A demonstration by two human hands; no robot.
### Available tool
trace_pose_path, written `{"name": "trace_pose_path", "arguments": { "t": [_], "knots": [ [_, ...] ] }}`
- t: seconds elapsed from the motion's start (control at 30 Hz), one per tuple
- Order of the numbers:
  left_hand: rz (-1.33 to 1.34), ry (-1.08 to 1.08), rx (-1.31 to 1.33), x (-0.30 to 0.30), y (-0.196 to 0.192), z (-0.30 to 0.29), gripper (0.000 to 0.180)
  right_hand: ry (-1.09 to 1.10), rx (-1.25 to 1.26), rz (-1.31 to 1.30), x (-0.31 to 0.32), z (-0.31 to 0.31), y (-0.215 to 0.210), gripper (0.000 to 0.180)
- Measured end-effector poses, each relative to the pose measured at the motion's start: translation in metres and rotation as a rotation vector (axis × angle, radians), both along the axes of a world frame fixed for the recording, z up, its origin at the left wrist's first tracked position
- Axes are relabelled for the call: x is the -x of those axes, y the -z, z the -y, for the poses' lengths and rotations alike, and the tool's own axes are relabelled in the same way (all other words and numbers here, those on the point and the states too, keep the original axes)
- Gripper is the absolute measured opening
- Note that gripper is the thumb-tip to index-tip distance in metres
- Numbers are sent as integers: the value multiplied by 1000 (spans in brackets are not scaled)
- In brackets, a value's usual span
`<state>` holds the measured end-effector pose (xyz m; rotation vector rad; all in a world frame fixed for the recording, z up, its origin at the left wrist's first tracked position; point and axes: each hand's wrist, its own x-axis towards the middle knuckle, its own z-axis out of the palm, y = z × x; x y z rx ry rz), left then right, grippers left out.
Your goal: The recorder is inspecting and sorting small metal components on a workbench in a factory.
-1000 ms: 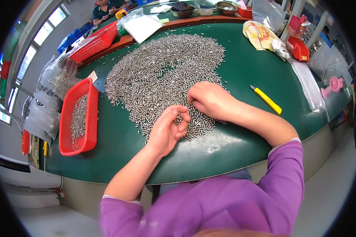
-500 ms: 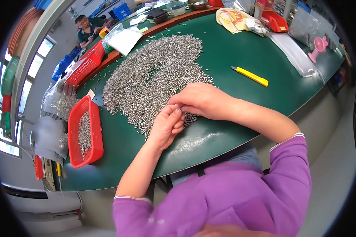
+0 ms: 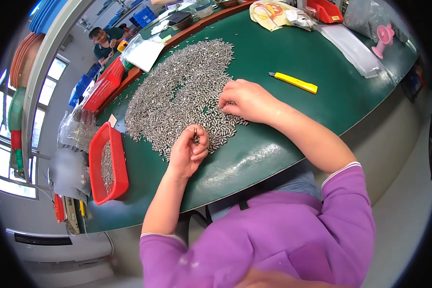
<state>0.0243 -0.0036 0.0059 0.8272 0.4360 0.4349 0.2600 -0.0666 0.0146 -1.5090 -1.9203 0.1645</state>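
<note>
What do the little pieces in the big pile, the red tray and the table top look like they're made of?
Small cylindrical pieces: likely bare metal, silvery grey with glints. Red tray: probably moulded plastic, uniform glossy red with a thick rounded rim. Table top: seemingly a green rubber or vinyl mat, smooth with a soft sheen; the exact material can't be told.

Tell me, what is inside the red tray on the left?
The red tray holds a small heap of the same grey metal pins. Much of its floor shows red; what lies beneath the heap is covered.
</note>
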Motion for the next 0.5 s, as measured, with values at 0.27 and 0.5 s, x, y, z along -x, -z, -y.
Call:
{"name": "trace_pose_path", "arguments": {
  "t": [0.27,0.5],
  "knots": [
    [-75,36,70,-19,-15,-6,16,-4,-23,110,10,-8,21,10],
    [-38,74,55,-23,-7,-17,17,3,-133,220,13,-19,35,6]
  ]
}}
